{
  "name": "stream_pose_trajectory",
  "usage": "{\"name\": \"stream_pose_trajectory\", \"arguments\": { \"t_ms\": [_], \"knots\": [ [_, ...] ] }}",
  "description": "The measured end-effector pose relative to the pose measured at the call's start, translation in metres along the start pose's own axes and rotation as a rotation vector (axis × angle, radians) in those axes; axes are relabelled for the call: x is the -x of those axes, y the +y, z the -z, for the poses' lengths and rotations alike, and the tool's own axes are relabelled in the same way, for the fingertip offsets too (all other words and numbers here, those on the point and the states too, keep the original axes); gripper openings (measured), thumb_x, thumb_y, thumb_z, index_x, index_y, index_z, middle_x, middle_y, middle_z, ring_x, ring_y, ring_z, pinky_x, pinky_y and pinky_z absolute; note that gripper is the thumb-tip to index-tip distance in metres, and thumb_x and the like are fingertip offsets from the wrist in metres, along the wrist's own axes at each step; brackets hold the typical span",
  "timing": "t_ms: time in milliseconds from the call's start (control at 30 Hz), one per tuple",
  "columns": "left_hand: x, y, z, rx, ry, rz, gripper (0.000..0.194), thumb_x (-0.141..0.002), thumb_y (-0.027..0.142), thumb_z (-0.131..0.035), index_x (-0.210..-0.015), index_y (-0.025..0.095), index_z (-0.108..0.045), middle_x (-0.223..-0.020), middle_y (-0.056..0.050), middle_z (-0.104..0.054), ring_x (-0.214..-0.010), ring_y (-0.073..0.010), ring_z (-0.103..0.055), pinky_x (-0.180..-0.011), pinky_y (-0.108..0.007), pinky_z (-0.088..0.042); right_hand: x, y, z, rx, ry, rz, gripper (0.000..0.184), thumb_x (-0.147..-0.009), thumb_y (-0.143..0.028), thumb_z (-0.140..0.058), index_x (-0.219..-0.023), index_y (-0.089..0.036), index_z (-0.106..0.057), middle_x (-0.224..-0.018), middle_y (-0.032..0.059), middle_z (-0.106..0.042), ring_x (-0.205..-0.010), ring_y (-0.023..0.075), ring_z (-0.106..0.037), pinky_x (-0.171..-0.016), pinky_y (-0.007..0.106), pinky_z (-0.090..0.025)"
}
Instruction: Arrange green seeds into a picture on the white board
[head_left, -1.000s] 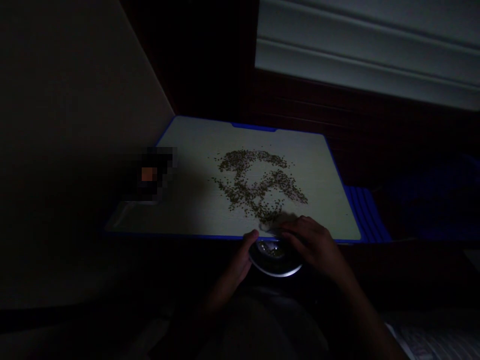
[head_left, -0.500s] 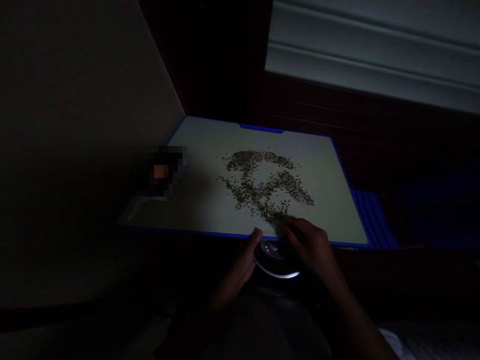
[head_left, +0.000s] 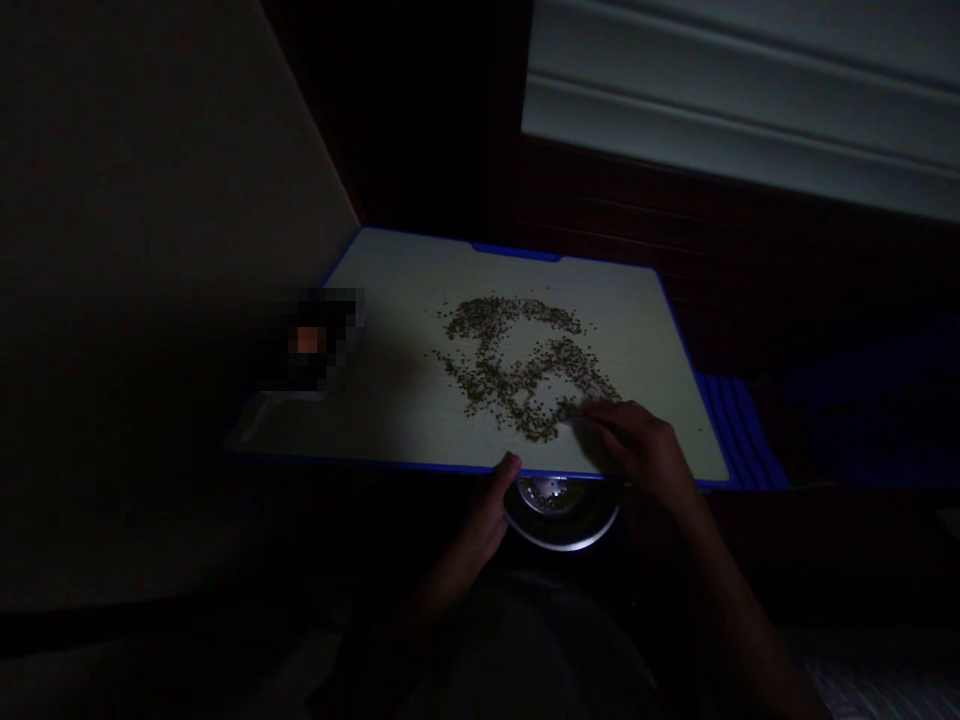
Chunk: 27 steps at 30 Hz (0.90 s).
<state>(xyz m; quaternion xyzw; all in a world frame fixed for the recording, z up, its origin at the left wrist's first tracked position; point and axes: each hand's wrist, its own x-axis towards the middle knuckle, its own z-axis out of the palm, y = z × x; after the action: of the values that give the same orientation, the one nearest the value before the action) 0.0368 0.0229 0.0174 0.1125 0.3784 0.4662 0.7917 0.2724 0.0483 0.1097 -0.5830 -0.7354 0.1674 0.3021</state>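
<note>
The scene is very dark. A pale board with a blue rim (head_left: 405, 420) lies in front of me, strewn with small dark seeds (head_left: 517, 365). Just below its near edge sits a shiny metal bowl (head_left: 559, 508) with some seeds in it. My left hand (head_left: 480, 525) grips the bowl's left rim, thumb up at the board's edge. My right hand (head_left: 637, 445) rests on the board at the seed patch's near right edge, fingers curled and pointing left at the seeds; whether it holds any is hidden.
A dark blurred-out object with an orange spot (head_left: 307, 340) stands at the board's left side. A wall rises to the left. A pale ledge (head_left: 735, 110) runs across the top right. Blue ribbed material (head_left: 739, 425) lies right of the board.
My right hand has moved from over the bowl up onto the board, to the seeds' near right edge. The left hand has stayed on the bowl.
</note>
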Motion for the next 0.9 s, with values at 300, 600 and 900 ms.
{"name": "stream_pose_trajectory", "arguments": {
  "t_ms": [300,600,900],
  "knots": [
    [-0.003,-0.002,0.002,-0.001,0.015,0.007,0.058,-0.078,0.055,-0.090,-0.118,0.015,-0.079,-0.123,-0.016,-0.083,-0.132,-0.0397,-0.069,-0.120,-0.054,-0.046,-0.021,0.002,-0.010,0.073,0.108,-0.016,0.030,-0.101,-0.031,-0.058,-0.124,-0.024,-0.077,-0.119,0.0110,-0.082,-0.106,0.0281,-0.076,-0.094,0.044,-0.061],
    [0.000,-0.001,0.000,-0.009,0.010,0.047,0.047,-0.080,0.051,-0.089,-0.106,0.013,-0.082,-0.113,-0.016,-0.085,-0.126,-0.0395,-0.072,-0.116,-0.053,-0.049,-0.051,-0.023,-0.024,0.020,-0.058,0.154,0.027,-0.102,-0.027,-0.060,-0.119,-0.029,-0.081,-0.111,0.0056,-0.084,-0.102,0.0254,-0.075,-0.095,0.044,-0.057],
    [0.001,-0.003,-0.005,0.054,0.035,0.021,0.048,-0.085,0.045,-0.086,-0.122,0.015,-0.077,-0.124,-0.015,-0.082,-0.129,-0.0356,-0.071,-0.119,-0.050,-0.047,-0.025,-0.013,-0.017,-0.027,-0.134,0.252,0.025,-0.104,-0.027,-0.061,-0.117,-0.035,-0.081,-0.106,0.0018,-0.083,-0.101,0.0247,-0.072,-0.093,0.046,-0.050]
  ]
}}
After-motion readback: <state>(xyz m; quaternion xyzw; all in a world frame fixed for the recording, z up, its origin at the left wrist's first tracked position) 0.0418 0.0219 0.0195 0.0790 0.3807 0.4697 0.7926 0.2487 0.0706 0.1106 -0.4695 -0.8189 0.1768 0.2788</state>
